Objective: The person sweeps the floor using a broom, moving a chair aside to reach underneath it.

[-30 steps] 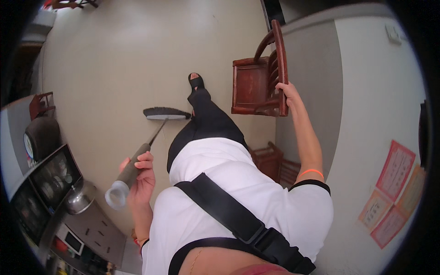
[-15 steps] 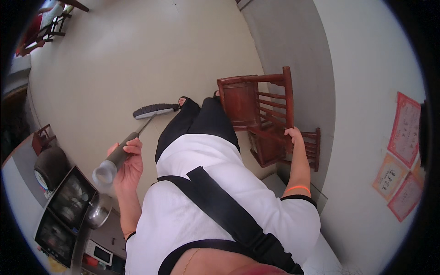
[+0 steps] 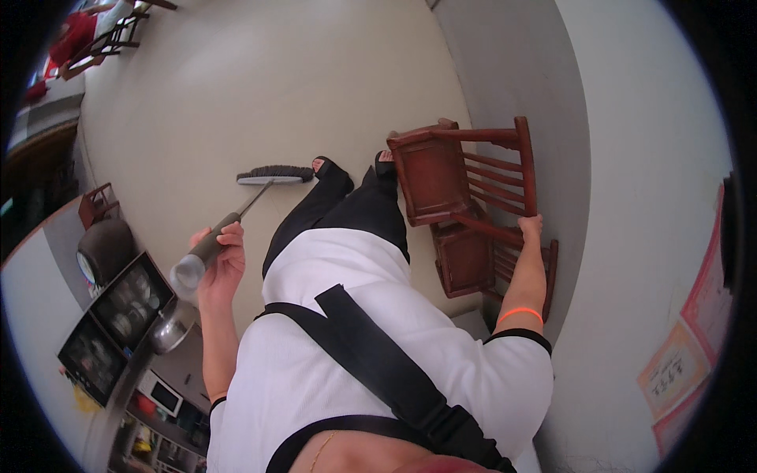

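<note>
My left hand [image 3: 223, 264] is closed around the thick grey handle of a broom [image 3: 206, 251]. The pole slants away to the broom head [image 3: 276, 175], whose dark bristles lie at the floor beside my left foot. My right hand [image 3: 531, 226] grips the top corner of the backrest of a reddish-brown wooden chair [image 3: 430, 173]. This chair has a slatted back and stands to the right of my legs. A second matching chair [image 3: 464, 256] is nearer to me, partly covered by the first chair and my right forearm.
A grey-and-white wall [image 3: 615, 197] runs along the right, with paper certificates [image 3: 674, 370] on it. At left stand a glass-fronted cabinet [image 3: 130, 303], a metal bowl [image 3: 173, 327] and a dark rounded object [image 3: 108, 251]. A person in red [image 3: 75, 38] sits at the far left.
The first chair has shifted a little to the right and apart from the second, with my right hand still on it. My feet have stepped apart. The broom head has turned slightly.
</note>
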Action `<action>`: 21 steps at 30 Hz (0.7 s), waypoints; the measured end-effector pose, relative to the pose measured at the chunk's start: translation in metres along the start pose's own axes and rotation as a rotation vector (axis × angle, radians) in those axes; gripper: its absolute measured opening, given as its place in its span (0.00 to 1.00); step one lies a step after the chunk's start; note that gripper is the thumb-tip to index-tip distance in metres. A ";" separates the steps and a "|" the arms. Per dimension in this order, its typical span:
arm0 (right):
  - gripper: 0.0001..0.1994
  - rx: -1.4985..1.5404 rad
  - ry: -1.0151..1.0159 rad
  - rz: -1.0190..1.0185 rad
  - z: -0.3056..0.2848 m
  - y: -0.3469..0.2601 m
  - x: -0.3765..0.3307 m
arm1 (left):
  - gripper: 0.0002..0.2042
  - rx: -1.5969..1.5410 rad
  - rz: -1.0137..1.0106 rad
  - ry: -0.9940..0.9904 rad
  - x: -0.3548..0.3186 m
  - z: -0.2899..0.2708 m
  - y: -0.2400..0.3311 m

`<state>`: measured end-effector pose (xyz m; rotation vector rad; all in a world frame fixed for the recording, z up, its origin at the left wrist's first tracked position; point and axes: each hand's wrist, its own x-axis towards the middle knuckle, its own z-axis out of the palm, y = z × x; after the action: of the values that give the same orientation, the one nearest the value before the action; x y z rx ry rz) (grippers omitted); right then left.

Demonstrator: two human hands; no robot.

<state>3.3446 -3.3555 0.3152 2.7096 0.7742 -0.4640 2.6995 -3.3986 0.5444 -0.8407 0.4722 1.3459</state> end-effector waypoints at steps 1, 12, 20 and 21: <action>0.26 0.021 -0.128 -0.031 -0.004 0.002 0.020 | 0.20 0.015 0.016 -0.024 0.000 -0.008 -0.005; 0.09 0.216 -0.774 -0.197 0.081 -0.002 0.039 | 0.10 0.054 0.149 -0.043 0.012 -0.062 -0.064; 0.14 0.305 -1.161 -0.672 0.089 -0.103 -0.062 | 0.11 -0.132 0.199 0.056 0.021 -0.099 -0.093; 0.13 0.317 -1.180 -0.677 0.085 -0.114 -0.067 | 0.11 -0.092 0.208 0.075 0.017 -0.093 -0.101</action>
<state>3.2093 -3.3232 0.2427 1.7147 1.1977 -2.1598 2.8155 -3.4588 0.4988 -0.9397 0.5721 1.5400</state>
